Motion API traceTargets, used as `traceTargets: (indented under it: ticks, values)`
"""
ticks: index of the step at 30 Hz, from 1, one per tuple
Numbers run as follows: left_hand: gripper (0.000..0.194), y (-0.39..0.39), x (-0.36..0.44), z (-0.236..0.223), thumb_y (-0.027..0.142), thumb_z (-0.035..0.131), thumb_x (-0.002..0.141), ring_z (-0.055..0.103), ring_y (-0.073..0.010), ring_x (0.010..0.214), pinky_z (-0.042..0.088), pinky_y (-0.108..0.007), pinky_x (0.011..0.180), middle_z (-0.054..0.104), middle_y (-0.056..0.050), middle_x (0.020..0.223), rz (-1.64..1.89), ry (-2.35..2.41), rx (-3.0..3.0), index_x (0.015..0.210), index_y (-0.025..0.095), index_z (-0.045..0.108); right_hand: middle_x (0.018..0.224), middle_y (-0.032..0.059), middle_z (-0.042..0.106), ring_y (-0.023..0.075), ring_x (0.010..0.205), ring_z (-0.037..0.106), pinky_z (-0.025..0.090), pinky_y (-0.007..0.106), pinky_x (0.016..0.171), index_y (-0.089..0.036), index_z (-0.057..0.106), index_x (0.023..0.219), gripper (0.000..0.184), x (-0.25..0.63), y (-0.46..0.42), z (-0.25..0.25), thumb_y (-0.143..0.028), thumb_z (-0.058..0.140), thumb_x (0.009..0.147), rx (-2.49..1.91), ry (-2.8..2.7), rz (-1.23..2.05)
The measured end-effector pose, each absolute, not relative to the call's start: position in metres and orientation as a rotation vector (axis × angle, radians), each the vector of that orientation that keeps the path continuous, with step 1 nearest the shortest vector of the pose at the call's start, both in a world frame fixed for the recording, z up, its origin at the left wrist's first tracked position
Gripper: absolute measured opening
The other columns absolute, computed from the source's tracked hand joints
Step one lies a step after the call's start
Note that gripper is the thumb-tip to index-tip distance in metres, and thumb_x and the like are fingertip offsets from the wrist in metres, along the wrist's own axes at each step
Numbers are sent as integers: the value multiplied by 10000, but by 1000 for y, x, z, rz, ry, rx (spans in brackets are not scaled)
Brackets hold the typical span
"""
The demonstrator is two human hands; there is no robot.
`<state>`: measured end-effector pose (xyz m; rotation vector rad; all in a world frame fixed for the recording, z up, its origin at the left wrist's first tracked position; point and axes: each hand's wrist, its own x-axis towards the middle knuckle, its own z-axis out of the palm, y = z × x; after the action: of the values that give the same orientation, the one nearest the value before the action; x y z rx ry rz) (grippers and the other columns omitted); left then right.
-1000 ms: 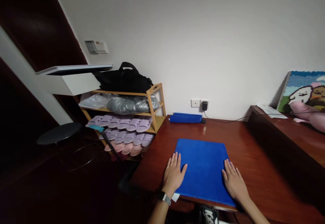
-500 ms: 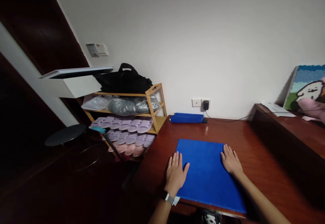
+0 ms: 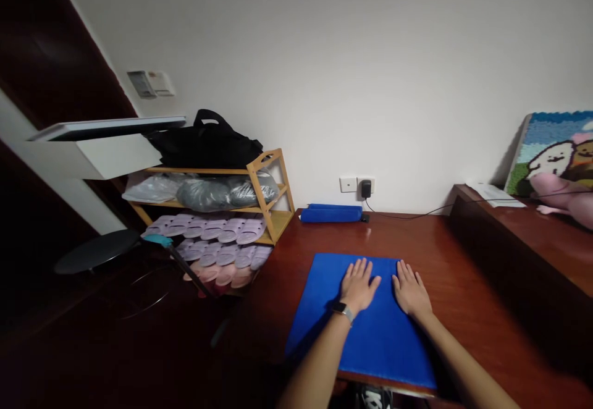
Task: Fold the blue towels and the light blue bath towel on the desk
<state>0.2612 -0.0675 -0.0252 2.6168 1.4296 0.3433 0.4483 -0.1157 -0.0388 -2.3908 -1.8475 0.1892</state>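
A blue cloth [image 3: 380, 341] lies spread flat on the reddish-brown wooden table [image 3: 445, 242], its near edge at the table's front edge. My left hand [image 3: 359, 286], with a watch [image 3: 343, 310] on its wrist, rests palm down on the upper middle of the cloth, fingers stretched out. At the cloth's right edge, toward the far corner, my right hand [image 3: 412, 290] lies flat with its fingers extended. A gap of blue cloth shows between the two thumbs. Neither hand grips anything.
A folded blue bundle [image 3: 331, 213] lies by the wall below a socket with a black plug [image 3: 365, 188]. Left stands a wooden rack [image 3: 264, 196] with slippers, plastic-wrapped items and a black bag [image 3: 208, 143]. A raised ledge [image 3: 504, 242] bounds the right, holding a pink plush toy [image 3: 563, 196].
My left hand has moved right and farther up, from the cloth's left edge onto its upper middle. My right hand stays at the right edge. The view has shifted slightly right.
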Motion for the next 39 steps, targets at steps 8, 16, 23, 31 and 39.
traceTargets:
  ticks: [8, 16, 23, 31, 39]
  values:
    - [733, -33, 127, -12, 585, 153, 1043, 200, -268, 1561, 204, -474, 1261, 222, -123, 1687, 192, 1832, 2442, 1623, 146, 244, 1702, 72, 182, 202, 1571, 132, 79, 399, 1275, -80, 167, 1620, 693, 446, -118, -35, -443, 105, 1033, -2390, -1826, 206]
    - [736, -38, 131, -16, 587, 170, 1036, 215, -281, 1557, 200, -490, 1258, 262, -129, 1677, 274, 1845, 2457, 1623, 151, 246, 1701, 78, 176, 215, 1572, 129, 99, 416, 1275, -74, 186, 1618, 695, 443, -131, -35, -439, 108, 1031, -2411, -1842, 206]
    - [735, -35, 127, -5, 575, 174, 1039, 229, -260, 1555, 184, -454, 1267, 274, -123, 1674, 201, 1856, 2441, 1596, 118, 317, 1698, 74, 179, 210, 1570, 146, 106, 420, 1276, -85, 180, 1620, 695, 435, -154, -43, -440, 111, 1027, -2386, -1852, 180]
    - [704, -85, 225, 6, 509, 111, 1066, 226, -231, 1556, 169, -427, 1281, 328, -128, 1655, 428, 1529, 2671, 1574, 92, 362, 1693, 66, 186, 205, 1567, 157, 97, 413, 1273, -97, 177, 1623, 684, 434, -155, -36, -432, 108, 1030, -2399, -1858, 164]
    - [666, -134, 249, -21, 566, 163, 1065, 256, -212, 1547, 208, -439, 1277, 343, -82, 1654, 406, 1273, 2681, 1597, 204, 335, 1700, 64, 171, 205, 1570, 140, 101, 407, 1273, -82, 157, 1620, 672, 436, -157, -34, -405, 111, 1032, -2396, -1886, 189]
